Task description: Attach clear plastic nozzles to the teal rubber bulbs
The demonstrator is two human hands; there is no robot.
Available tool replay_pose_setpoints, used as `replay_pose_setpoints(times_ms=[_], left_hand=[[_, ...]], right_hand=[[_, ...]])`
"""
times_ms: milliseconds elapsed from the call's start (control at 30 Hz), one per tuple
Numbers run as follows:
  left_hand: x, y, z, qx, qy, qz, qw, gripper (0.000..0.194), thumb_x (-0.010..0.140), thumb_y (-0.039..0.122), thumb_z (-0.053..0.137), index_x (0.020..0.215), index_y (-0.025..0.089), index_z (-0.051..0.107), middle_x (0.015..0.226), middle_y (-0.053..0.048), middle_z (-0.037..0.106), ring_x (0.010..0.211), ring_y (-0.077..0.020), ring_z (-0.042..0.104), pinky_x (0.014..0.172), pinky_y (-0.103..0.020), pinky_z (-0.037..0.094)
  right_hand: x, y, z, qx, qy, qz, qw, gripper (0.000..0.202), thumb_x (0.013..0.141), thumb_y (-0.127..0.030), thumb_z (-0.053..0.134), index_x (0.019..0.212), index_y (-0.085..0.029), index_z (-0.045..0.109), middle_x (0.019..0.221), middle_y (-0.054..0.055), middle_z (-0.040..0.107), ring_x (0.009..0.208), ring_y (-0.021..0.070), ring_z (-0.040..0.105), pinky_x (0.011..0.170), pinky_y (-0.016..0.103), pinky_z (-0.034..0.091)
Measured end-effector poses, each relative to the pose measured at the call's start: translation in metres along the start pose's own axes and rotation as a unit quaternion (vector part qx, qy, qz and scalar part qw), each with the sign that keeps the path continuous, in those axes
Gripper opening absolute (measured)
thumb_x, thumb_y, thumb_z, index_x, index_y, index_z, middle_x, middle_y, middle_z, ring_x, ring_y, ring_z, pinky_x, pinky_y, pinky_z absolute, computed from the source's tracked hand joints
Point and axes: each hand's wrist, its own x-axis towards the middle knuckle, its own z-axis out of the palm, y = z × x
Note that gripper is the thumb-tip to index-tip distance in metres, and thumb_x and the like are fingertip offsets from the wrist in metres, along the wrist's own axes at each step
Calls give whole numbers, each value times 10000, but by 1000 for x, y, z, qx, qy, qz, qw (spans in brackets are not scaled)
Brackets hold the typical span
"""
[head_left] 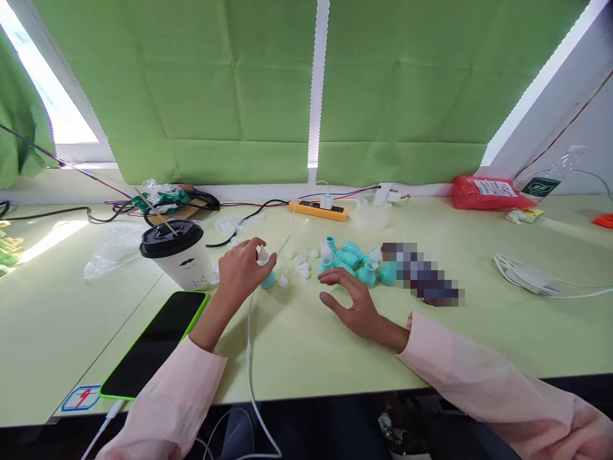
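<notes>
Where the phone (156,345) lies: nr edge of desk, L side, lead plugged in.
R hand (358,306): fingers apart & curved, no grip seen; just beside the teal bottles, can't tell if touching.
L hand (239,271): thumb & fingertip closed on 1 white tip (263,255).
Bottle at L hand (268,280): teal, below the thumb, partly hidden; can't tell if the tip is seated on it.
Paper cup (184,265): L of L hand, black lid on, thin stick resting across it; contents hidden.
Teal bottles (367,276): clustered nr R hand, some lying down; opaque, so insides unknown.
Done: 2 in cluster w/ white tips on top.
Left: several others look bare; loose white pcs (302,263) lie btwn the hands, so prob. only part-way thru.
Clear bag (117,249): flat on desk beyond cup, looks empty.
Power strip (306,209): orange, far side, w/ white plug in.
Red bag (488,193): far R, labelled, contents hidden.
Plastic bottle (550,176): behind red bag, capped, level unclear.
</notes>
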Motion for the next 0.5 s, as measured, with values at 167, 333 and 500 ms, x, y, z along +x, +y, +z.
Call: replay_pose_setpoints(times_ms=[167,333,500], left_hand=[[-7,7,-1,61,117,43,990,425,714,451,412,1023,170,491,852,-74,556,725,-211,530,520,-271,337],[-11,9,12,58,174,262,948,288,768,220,393,1033,159,486,822,-84,550,751,-194,517,607,-291,390],[-19,24,36,13,7,341,940,389,777,116,317,1162,139,364,1172,-144,425,1034,-224,434,736,-311,414]], right_hand=[[0,2,2,-2,3,3,1000,169,741,-183,498,907,-213,484,888,44,542,855,163,497,686,318,450],[-1,5,6,-7,9,-5,1000,178,730,-150,489,898,-207,494,855,42,545,814,152,507,640,294,463],[-1,7,8,-18,2,-10,1000,165,721,-128,487,872,-193,508,821,36,554,771,138,509,639,280,463]])
